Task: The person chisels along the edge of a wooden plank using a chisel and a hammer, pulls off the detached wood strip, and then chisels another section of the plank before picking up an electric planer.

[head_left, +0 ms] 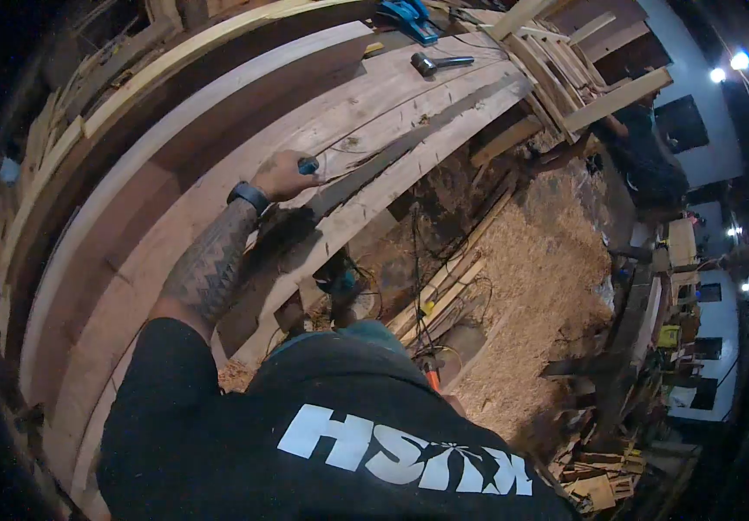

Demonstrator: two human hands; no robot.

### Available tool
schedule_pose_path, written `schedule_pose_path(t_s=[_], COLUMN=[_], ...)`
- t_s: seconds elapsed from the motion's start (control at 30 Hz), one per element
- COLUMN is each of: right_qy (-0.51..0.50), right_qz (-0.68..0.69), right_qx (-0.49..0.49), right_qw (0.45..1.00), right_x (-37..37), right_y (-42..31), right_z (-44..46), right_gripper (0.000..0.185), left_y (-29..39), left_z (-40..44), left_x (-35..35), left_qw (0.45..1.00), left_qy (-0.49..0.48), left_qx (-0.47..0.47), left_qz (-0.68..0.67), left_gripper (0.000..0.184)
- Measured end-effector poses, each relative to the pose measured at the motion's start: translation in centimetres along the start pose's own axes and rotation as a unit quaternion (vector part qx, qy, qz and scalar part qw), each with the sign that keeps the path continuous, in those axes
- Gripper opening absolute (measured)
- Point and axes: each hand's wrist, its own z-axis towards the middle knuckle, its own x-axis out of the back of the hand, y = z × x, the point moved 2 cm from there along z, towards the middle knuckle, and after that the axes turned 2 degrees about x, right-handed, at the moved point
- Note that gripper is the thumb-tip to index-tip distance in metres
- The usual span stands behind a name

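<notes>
My left hand [282, 176], wearing a dark wristwatch, reaches over long wooden planks [383, 95]. Its fingers are closed around a small dark-blue object [308, 165], whose kind I cannot make out. Beside the hand, a dark, rough-edged gap or strip runs along the planks. Only a sliver of my right hand [453, 404] shows past the edge of my black shirt, beside an orange-and-grey tool [432, 375]; its fingers are hidden. Farther along the planks lies a dark hammer-shaped tool [435, 63].
A blue power tool [407, 19] sits at the far end. Curved boards [175, 82] stand along the left. Wood shavings [531, 286] cover the floor, with cords and narrow strips. Another person [648, 156] is behind a wooden frame [565, 65]; scrap wood [600, 486] lies lower right.
</notes>
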Motion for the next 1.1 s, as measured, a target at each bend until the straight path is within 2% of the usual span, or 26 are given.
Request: schedule_pose_path(t_s=[0.03,0.13,0.2,0.3,0.37,0.43,0.47,0.5,0.57,0.63,0.73,0.97,1.1], right_qy=[0.018,0.061,0.069,0.049,0.066,0.059,0.054,0.069,0.022,-0.027,0.02,-0.08,-0.088], right_qz=[-0.011,-0.117,-0.162,-0.179,-0.146,-0.115,-0.1,-0.143,-0.112,-0.068,-0.081,-0.08,-0.069], right_qx=[-0.009,-0.065,-0.07,-0.061,-0.068,-0.063,-0.062,0.014,0.03,0.03,0.14,0.105,0.154], right_qw=[1.0,0.989,0.982,0.981,0.985,0.99,0.992,0.987,0.993,0.997,0.987,0.988,0.982], right_x=[0.2,3.0,5.3,9.0,11.1,12.9,14.1,16.6,20.2,22.9,26.7,34.4,36.1], right_y=[-0.8,-8.1,-12.7,-18.1,-19.5,-18.3,-18.1,-24.0,-26.7,-28.1,-28.7,-33.9,-35.4], right_z=[0.0,0.3,1.1,3.8,6.5,11.0,13.1,11.6,13.9,16.7,20.3,26.1,28.5], right_gripper=[0.07,0.069,0.069,0.065,0.059,0.056,0.055,0.052,0.052,0.05,0.053,0.053,0.049], left_y=[-1.3,1.6,6.4,8.2,10.7,14.0,15.3,16.4,17.9,18.3,18.2,17.6,17.9], left_z=[1.4,2.5,2.5,8.1,11.0,13.3,14.5,15.8,18.3,20.8,23.5,25.5,25.2], left_x=[-1.0,1.0,2.7,1.8,0.5,-0.5,-1.2,-2.0,-3.4,-4.6,-6.5,-8.0,-8.1], left_qw=[0.999,0.983,0.961,0.921,0.912,0.927,0.925,0.924,0.921,0.908,0.901,0.899,0.901], left_qy=[0.014,0.01,0.003,0.004,0.006,-0.031,-0.017,-0.002,0.045,0.057,0.07,0.095,0.123], left_qx=[-0.036,0.008,-0.022,-0.07,-0.132,-0.06,-0.061,-0.061,-0.084,-0.055,-0.033,0.014,0.004], left_qz=[-0.023,-0.181,-0.274,-0.383,-0.388,-0.369,-0.374,-0.378,-0.379,-0.412,-0.428,-0.428,-0.416], left_gripper=[0.044,0.048,0.038,0.033,0.033,0.034,0.033,0.033,0.031,0.031,0.03,0.031,0.03])
